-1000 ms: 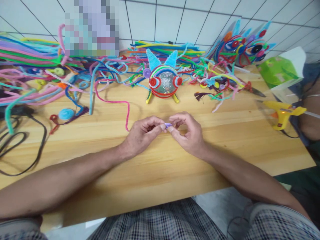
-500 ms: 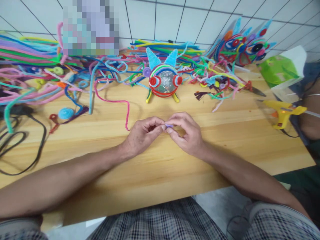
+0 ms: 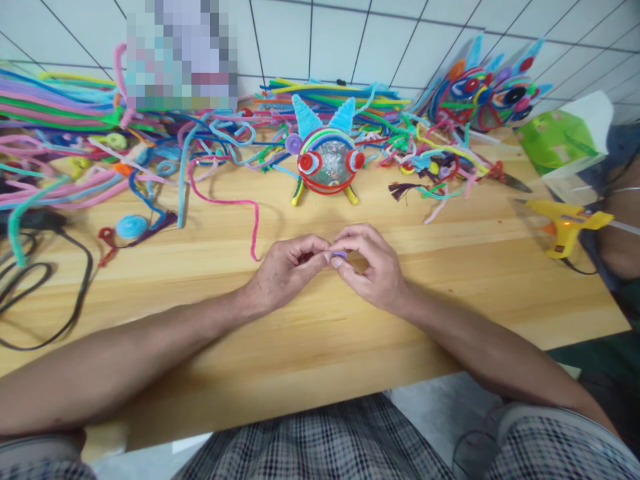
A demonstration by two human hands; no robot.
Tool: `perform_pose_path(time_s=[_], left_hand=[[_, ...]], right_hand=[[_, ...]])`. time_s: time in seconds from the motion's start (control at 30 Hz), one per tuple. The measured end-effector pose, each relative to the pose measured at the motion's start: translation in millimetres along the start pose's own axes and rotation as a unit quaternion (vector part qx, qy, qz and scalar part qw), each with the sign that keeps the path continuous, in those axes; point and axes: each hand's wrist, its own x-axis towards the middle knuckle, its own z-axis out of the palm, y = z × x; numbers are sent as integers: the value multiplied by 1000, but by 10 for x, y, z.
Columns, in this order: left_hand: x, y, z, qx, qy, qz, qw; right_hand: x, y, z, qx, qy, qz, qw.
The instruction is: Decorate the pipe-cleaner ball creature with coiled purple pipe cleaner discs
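Note:
Between the fingertips of both hands is a small purple pipe cleaner coil (image 3: 339, 254), mostly covered by the fingers. My left hand (image 3: 295, 267) pinches its left side, and my right hand (image 3: 370, 267) closes thumb and fingers round its right side. Just beyond the hands stands a round clear craft figure (image 3: 331, 163) wrapped in coloured pipe cleaners, with blue horns, red-and-blue coiled eyes and yellow feet. At its upper left shows a purple coil (image 3: 293, 144). A bent pink pipe cleaner (image 3: 254, 227) lies just left of my left hand.
Heaps of pipe cleaners (image 3: 60, 107) line the back of the wooden table (image 3: 280, 360). Two similar figures (image 3: 465, 93) stand at the back right. A yellow glue gun (image 3: 567, 227), scissors (image 3: 515, 181) and a green package (image 3: 565, 137) lie on the right. A black cable (image 3: 85, 280) curls at left.
The purple coil has turned slightly between my fingertips and a little more of it shows. My right fingers have shifted a touch; everything else stays put.

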Motion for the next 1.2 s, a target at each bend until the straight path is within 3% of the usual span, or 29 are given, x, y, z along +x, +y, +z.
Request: perform_pose_path(time_s=[0.83, 1.2], left_hand=[[-8, 7, 5, -11, 4, -4, 1000], [-10, 14, 18, -6, 40, 18, 999]], right_hand=[[8, 2, -9, 29, -1, 22, 999], [24, 13, -33, 178, -11, 148, 973]])
